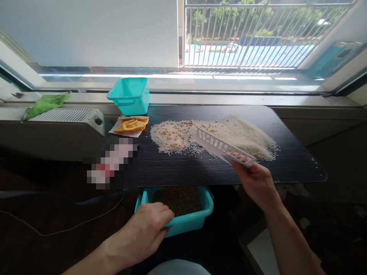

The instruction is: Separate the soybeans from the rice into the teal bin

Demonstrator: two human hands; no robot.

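Observation:
My left hand (150,225) grips the near left rim of a turquoise plastic bin (195,221), fingers wrapped over the edge. The bin is held just below the table's front edge, and small round brownish beans or peas (180,199) lie inside. In my right hand (259,183) is a white slotted plastic strip (213,146), tilted, its far end over the grains. Beneath and around that end spreads white rice (243,133) across the tabletop. Yellow peas (174,135) are scattered through the left part of the rice. My right fingertips are partly hidden by the strip.
A second turquoise bin (134,103) stands at the dark table's (177,172) back left corner. Before it lies a folded orange cloth (131,125) on white paper. A radiator (71,114) with a green cloth (47,104) is at left; a window runs behind.

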